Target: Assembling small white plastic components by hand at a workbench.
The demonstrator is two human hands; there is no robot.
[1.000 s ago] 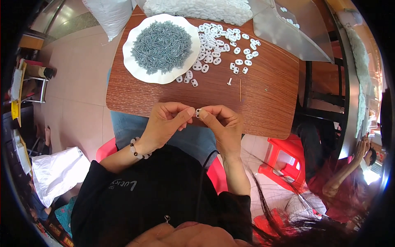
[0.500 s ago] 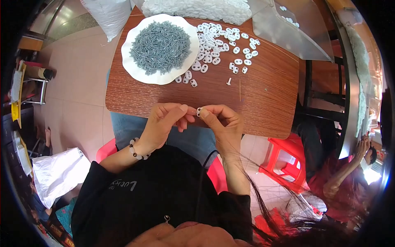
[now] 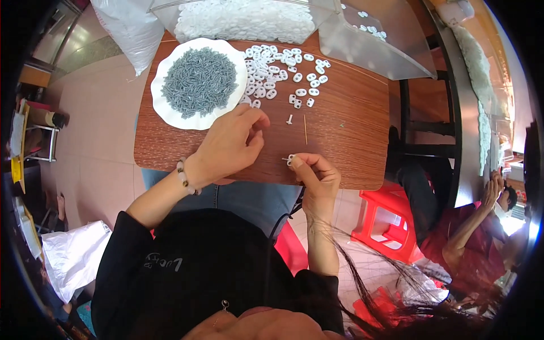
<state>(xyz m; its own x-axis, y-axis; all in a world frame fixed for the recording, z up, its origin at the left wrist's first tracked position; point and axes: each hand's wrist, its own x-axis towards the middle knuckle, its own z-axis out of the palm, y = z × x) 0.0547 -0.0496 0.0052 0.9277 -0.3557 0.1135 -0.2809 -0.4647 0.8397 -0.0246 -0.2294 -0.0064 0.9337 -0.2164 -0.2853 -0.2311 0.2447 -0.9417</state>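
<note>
A small white clip is pinched in the right hand above the table's near edge. The left hand, fingers loosely curled and holding nothing visible, is stretched toward the plate of screws; bare wood lies right.

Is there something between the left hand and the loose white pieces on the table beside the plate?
Nothing visible. The left hand is over bare wooden table, its fingertips just short of the white plastic pieces. The plate of grey screws lies to the left, not in the path.
</note>
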